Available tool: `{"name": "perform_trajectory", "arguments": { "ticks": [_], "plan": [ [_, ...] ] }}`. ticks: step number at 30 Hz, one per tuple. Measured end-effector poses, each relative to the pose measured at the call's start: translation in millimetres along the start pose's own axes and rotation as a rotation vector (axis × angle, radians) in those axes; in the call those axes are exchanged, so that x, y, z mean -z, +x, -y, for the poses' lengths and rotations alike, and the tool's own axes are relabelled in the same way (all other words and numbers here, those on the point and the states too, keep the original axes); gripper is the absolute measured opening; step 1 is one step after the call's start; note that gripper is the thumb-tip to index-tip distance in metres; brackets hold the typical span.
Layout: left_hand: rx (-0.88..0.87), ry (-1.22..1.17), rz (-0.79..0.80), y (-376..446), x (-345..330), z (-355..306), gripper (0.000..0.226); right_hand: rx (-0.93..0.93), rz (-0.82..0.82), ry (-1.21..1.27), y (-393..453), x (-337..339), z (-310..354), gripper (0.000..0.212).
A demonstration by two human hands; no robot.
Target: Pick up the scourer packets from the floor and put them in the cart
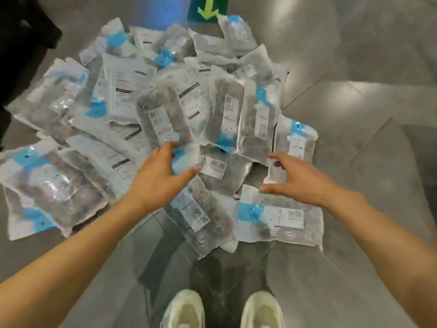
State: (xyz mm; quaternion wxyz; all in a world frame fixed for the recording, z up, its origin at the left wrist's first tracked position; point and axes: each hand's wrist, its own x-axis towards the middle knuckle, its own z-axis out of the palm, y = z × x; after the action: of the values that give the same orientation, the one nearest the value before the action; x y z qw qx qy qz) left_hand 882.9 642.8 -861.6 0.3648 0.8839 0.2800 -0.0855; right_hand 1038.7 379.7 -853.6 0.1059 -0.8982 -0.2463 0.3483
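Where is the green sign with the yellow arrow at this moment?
In the head view, the green sign lies on the floor at the top edge, right of centre, just beyond the far side of the pile of scourer packets.

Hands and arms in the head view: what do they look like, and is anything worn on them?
Both are bare. The left hand and right hand carry no gloves, rings, watch or wristbands, and no sleeves show on either forearm as far as the frame edge. Lower down, pale cream shoes are worn.
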Motion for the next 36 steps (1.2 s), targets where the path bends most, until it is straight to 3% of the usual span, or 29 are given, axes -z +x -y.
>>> {"name": "perform_trajectory", "arguments": {
  "ticks": [4, 9, 12, 16, 18, 21, 24, 25, 32, 36],
  "plan": [
    [0.283, -0.244, -0.085, -3.3, -66.0, 66.7, 0.074, 0.022, 0.079, -0.070, 43.9, -56.3, -35.9, 0.098],
    [0.532, -0.506, -0.192, -7.0, -108.0, 99.6, 0.088, -0.018, 0.197, -0.182, 79.0, -90.3, -64.5, 0.101],
    [0.632, -0.648, -0.260, -8.8, -118.8, 101.1, 0.072, -0.033, 0.249, -0.282, 85.0, -103.8, -75.1, 0.100],
    [0.760, -0.872, -0.176, -16.7, -120.6, 91.5, 0.075, -0.059, 0.202, -0.372, 82.7, -115.9, -86.0, 0.103],
    [0.782, -1.005, -0.116, -17.0, -120.9, 91.0, 0.060, -0.087, 0.227, -0.355, 80.9, -119.5, -89.2, 0.086],
    [0.738, -1.049, -0.073, -17.1, -121.8, 89.0, 0.031, -0.131, 0.258, -0.188, 75.1, -124.0, -95.8, 0.077],
    [0.632, -1.027, -0.059, -15.9, -125.6, 88.8, 0.044, -0.111, 0.251, -0.031, 67.1, -127.0, -103.8, 0.108],
    [0.591, -1.023, -0.051, -15.8, -126.9, 88.7, 0.050, -0.101, 0.225, 0.057, 62.7, -126.9, -105.5, 0.109],
    [0.252, -0.923, -0.062, -13.7, -112.2, 56.6, 0.051, -0.003, -0.125, 0.847, 28.9, -104.3, -91.9, 0.062],
    [0.132, -0.926, -0.102, 2.5, -78.9, 25.5, 0.049, 0.054, -0.277, 1.150, 27.5, -81.2, -64.1, 0.070]
  ]
}}
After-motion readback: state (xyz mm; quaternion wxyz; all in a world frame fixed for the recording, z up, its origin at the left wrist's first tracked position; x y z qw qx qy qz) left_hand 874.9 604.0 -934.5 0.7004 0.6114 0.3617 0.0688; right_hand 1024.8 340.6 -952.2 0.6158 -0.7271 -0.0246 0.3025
